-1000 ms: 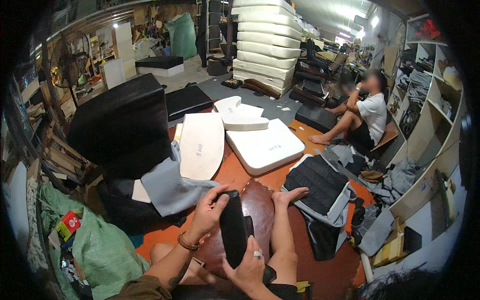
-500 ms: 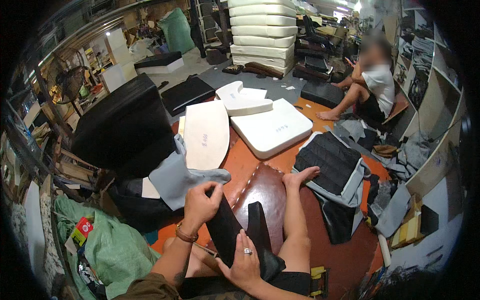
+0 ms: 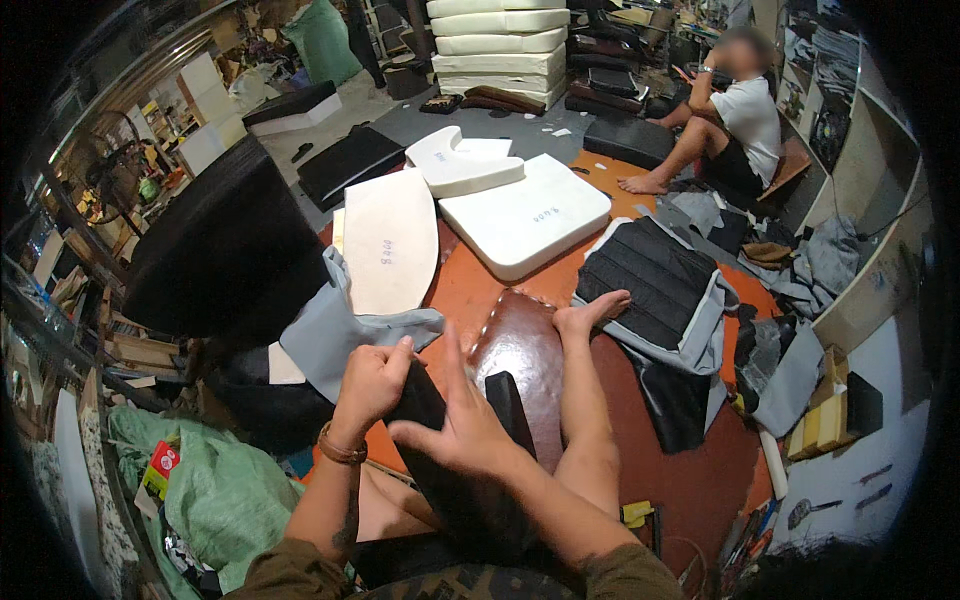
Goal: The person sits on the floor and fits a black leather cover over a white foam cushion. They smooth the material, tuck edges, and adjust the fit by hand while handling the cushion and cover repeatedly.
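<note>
A black upholstered piece (image 3: 420,402) with two long arms in a V lies across my lap. My left hand (image 3: 375,380) grips the far end of its left arm, thumb on top. Beside it my right hand (image 3: 462,420) is spread, its thumb and fingers apart, over the same arm of the piece; whether the palm touches it I cannot tell. The right arm (image 3: 512,400) of the piece stands up behind my right hand, between my legs. Just beyond my left hand lies a grey fabric cover (image 3: 335,335).
Cream foam shapes (image 3: 390,245) and a white foam block (image 3: 530,215) lie ahead. A big black cushion (image 3: 215,245) stands left, a green sack (image 3: 215,500) near left. A black quilted cover (image 3: 650,280) lies by my foot. Another person (image 3: 745,120) sits far right.
My right hand has lifted from the near part of the black piece and moved forward toward my left hand, fingers spreading. My left hand has shifted slightly left and nearer, still gripping.
</note>
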{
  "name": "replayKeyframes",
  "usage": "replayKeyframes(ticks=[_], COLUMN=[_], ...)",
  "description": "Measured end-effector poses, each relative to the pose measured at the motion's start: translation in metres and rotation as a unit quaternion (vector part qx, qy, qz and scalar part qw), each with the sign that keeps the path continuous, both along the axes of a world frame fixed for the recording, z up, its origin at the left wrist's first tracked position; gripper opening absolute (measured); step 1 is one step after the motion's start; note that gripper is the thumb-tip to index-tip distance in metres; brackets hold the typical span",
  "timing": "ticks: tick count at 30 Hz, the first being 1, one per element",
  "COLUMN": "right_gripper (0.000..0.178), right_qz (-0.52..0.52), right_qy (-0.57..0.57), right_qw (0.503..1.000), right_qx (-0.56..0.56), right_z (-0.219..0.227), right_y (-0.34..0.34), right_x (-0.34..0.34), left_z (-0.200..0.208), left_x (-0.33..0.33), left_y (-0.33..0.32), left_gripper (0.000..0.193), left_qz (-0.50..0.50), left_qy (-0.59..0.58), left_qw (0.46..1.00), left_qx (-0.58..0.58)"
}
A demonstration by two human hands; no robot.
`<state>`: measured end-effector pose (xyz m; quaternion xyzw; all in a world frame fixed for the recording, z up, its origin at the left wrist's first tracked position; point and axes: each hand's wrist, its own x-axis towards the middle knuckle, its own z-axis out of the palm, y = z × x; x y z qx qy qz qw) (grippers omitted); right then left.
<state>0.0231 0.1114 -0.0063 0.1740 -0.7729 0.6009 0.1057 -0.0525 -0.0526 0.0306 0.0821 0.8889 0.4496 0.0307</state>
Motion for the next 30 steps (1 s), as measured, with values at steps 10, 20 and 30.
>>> replayKeyframes(ticks=[10, 20, 30], right_gripper=[0.143, 0.147, 0.135], right_qz=[0.078, 0.092, 0.195], right_qy=[-0.009, -0.102, -0.381], right_qw=[0.992, 0.985, 0.879], right_qx=[0.102, 0.106, 0.210], right_z=[-0.029, -0.056, -0.161], right_y=[-0.011, -0.002, 0.062], right_x=[0.059, 0.147, 0.228], left_z=[0.000, 0.000, -0.071], left_x=[0.026, 0.042, 0.103], left_y=[0.010, 0.005, -0.011], left_gripper=[0.042, 0.043, 0.049], left_qz=[0.137, 0.140, 0.107], left_qy=[0.072, 0.087, 0.039], left_qw=[0.988, 0.986, 0.948], left_qx=[-0.014, 0.011, 0.296])
